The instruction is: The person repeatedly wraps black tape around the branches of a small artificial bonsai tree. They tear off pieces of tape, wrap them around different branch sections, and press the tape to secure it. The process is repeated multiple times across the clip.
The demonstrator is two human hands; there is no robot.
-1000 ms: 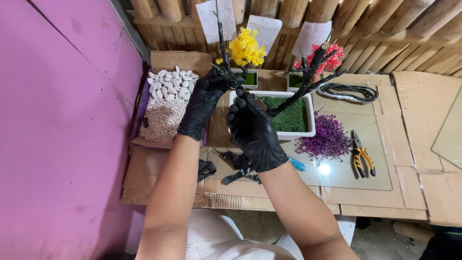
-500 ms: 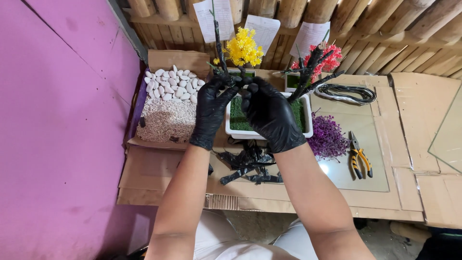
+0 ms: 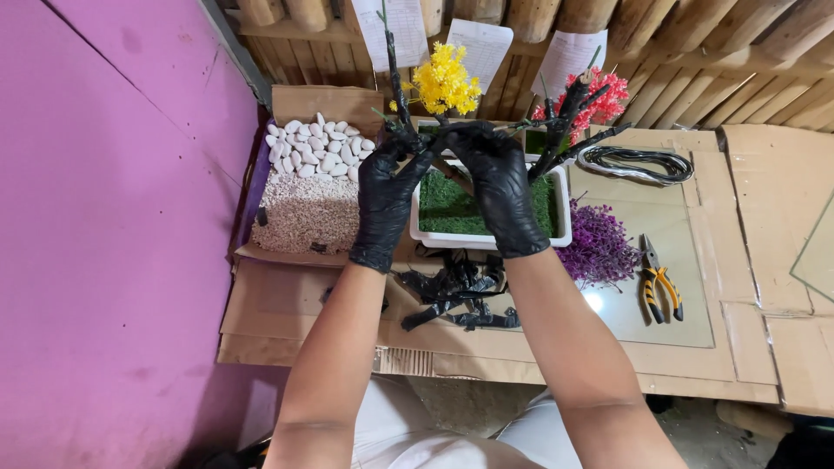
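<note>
Both my hands wear black gloves and are raised over a white rectangular planter [image 3: 486, 236] lined with green moss. My left hand [image 3: 387, 195] grips the dark wrapped trunk of an artificial tree [image 3: 395, 82] near its fork. My right hand [image 3: 497, 187] is closed on a branch of the same tree just to the right. A yellow flower cluster [image 3: 445, 80] sits on one branch and a red cluster [image 3: 601, 97] on another, darker branch [image 3: 565, 130] at the right.
A cardboard tray holds white pebbles [image 3: 313, 152] and fine gravel [image 3: 300, 217] at the left. Black tape scraps [image 3: 456, 295] lie before the planter. Purple sprigs [image 3: 598, 247], yellow-handled pliers [image 3: 658, 282], a glass sheet [image 3: 669, 313] and coiled wire [image 3: 632, 163] lie right. A pink wall [image 3: 104, 217] stands left.
Both hands have risen and shifted right along the tree, from low near the planter's left edge to the fork under the yellow flowers. The view has tilted slightly.
</note>
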